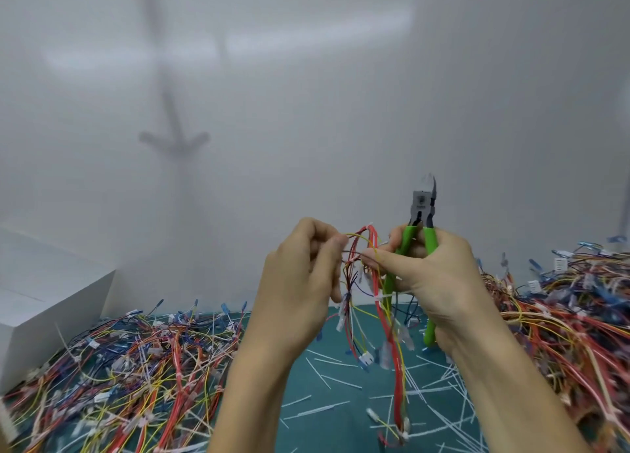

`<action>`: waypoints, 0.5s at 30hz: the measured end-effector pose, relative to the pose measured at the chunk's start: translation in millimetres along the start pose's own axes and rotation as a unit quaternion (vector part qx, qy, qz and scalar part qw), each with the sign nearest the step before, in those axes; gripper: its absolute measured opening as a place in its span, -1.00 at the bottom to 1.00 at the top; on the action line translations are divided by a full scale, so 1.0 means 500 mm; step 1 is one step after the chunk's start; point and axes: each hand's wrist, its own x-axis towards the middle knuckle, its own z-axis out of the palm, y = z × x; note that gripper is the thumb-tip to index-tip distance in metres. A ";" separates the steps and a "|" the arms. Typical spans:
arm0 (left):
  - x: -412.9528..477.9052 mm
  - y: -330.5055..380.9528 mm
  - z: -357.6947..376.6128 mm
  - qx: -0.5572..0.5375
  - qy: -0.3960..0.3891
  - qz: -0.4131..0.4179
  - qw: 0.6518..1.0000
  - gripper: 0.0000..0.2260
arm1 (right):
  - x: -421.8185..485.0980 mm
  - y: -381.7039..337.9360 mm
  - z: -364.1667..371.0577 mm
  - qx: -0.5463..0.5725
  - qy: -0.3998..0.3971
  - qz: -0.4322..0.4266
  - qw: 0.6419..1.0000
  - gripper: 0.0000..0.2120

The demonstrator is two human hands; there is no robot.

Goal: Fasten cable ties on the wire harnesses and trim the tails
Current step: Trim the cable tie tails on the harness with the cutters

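Green-handled cutters (422,210), one pair, sit in my right hand (439,282), its grip clenched round both handles with the blades pointing up. Its thumb and forefinger also pinch the one wire harness (375,292) held between both hands above the teal tabletop (327,405). My left hand (300,268) has its grip curled tight, pinching the harness's top loop. I count two heaps of harnesses, the left heap (136,367) and the right heap (562,316), one white box (44,299), and trimmed tails (324,377) too many to count.
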 end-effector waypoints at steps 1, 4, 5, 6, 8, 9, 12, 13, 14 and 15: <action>-0.002 0.002 0.002 -0.006 -0.005 -0.001 1.000 -0.86 | -0.001 0.001 0.002 0.001 -0.004 -0.001 1.000 -0.72; -0.003 0.005 -0.004 -0.006 0.021 -0.012 1.000 -0.84 | -0.003 0.002 0.003 0.004 -0.005 0.006 1.000 -0.72; -0.003 0.005 -0.008 -0.007 0.040 -0.021 0.999 -0.84 | -0.002 0.002 0.002 0.007 -0.004 0.011 1.000 -0.73; -0.002 0.006 -0.011 -0.014 0.056 -0.030 0.998 -0.84 | -0.001 0.002 0.001 0.008 -0.002 0.017 1.000 -0.73; -0.001 0.008 -0.012 -0.033 0.064 -0.037 0.997 -0.86 | 0.000 0.002 -0.001 0.010 0.003 0.025 1.000 -0.73; 0.000 0.010 -0.013 -0.035 0.059 -0.034 0.997 -0.87 | 0.000 0.001 -0.001 0.012 0.008 0.026 1.000 -0.73; 0.000 0.010 -0.019 -0.029 0.007 -0.026 0.999 -0.92 | 0.001 0.002 0.001 0.024 0.036 0.015 0.999 -0.71; -0.001 0.009 -0.022 -0.022 -0.017 -0.027 0.999 -0.95 | 0.002 0.002 0.002 0.027 0.048 0.008 0.998 -0.71; -0.001 0.006 -0.024 -0.010 -0.037 -0.024 0.999 -0.95 | 0.002 0.001 0.002 0.028 0.057 -0.001 0.998 -0.70; -0.003 0.003 -0.026 0.006 -0.051 -0.017 0.999 -0.92 | 0.001 0.001 0.003 0.028 0.064 -0.009 0.998 -0.69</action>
